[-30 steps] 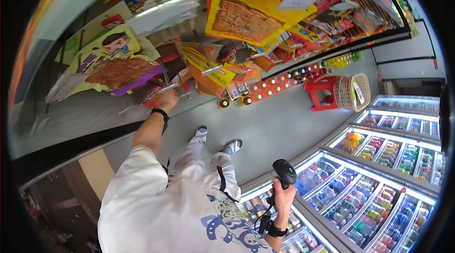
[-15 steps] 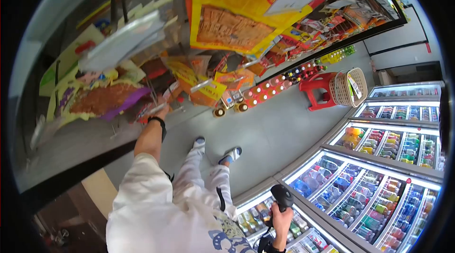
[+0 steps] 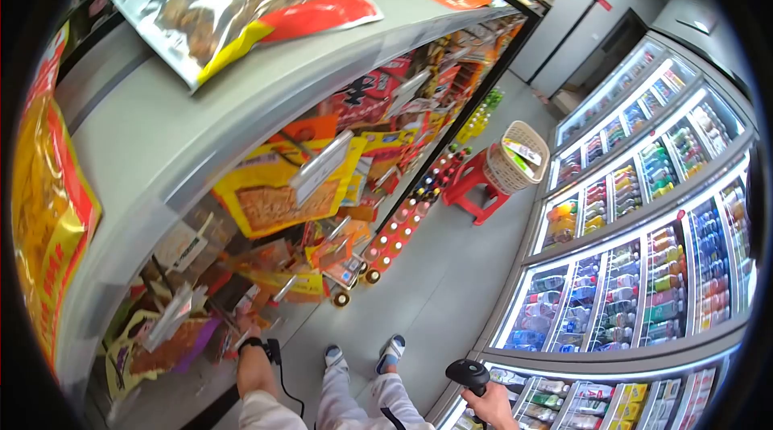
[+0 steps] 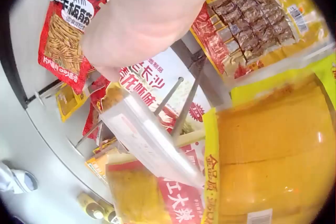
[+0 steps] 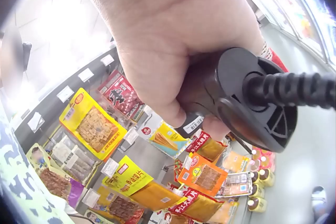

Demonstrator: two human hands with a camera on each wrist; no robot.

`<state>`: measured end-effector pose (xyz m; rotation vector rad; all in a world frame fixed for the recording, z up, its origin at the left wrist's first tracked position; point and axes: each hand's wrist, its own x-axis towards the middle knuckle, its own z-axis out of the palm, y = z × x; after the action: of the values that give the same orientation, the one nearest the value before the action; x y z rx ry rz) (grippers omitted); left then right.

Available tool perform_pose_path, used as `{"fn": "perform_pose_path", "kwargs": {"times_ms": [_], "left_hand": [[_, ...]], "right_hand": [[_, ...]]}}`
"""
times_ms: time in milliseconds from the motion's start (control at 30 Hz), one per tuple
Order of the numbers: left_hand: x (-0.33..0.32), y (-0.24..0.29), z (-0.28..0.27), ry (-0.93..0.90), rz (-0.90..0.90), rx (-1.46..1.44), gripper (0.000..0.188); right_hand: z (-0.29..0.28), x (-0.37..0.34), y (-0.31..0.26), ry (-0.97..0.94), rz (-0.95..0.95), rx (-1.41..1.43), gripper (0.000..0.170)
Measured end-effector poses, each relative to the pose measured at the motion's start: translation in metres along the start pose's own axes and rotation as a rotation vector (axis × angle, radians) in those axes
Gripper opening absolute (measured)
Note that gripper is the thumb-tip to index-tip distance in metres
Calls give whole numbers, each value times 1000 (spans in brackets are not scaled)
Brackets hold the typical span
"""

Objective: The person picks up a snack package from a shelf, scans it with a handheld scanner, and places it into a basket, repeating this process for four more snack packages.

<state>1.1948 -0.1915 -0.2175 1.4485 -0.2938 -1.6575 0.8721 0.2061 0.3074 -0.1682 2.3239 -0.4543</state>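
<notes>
Right hand [image 5: 168, 40] is gripping black handheld scanner [image 5: 210, 90], fingers curling round handle. Left hand [image 4: 147, 19] is sitting beside red snack packet [image 4: 64, 37]; can't tell openness or hold.

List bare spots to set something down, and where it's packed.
Free: shelf top between the silver-and-red bag and the yellow bag at frame left; floor between the bottle row and the lit fridges, from the feet to the red stool. Crowded: the hanging packets around the left grip.

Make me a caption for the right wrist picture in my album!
The right hand's grip wraps around a black handheld scanner, with colorful snack packets hanging behind.
</notes>
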Motion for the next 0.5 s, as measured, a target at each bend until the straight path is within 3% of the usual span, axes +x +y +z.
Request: {"fn": "perform_pose_path", "kwargs": {"times_ms": [33,100,133,167,233,267,333,367,433,467,500], "left_hand": [[-3,6,4,56,-53,-32,25],[-43,34,37,119,28,118,28],[-42,41,38,-47,150,241,36],[-50,40,36,38,228,381,41],[6,13,13,150,577,505,38],[8,13,17,127,580,505,38],[-1,25,18,253,1045,998,35],[-11,33,20,235,1050,997,35],[-68,71,60,62,794,1136,37],[-63,69,57,51,799,1135,37],[-63,71,55,39,836,1345,44]], "right_hand": [[3,3,2,22,0,16,29],[12,18,13,5,14,-94,28],[16,23,21,9,-20,-110,36],[18,28,25,25,-15,-94,36],[23,35,31,26,-68,-284,43],[20,31,22,-19,-41,-224,51],[21,28,13,-3,-48,-225,51],[21,27,10,1,-63,-241,51],[20,23,5,17,-99,-214,52],[20,24,6,14,-98,-220,52],[20,24,6,10,-98,-227,52]]}}
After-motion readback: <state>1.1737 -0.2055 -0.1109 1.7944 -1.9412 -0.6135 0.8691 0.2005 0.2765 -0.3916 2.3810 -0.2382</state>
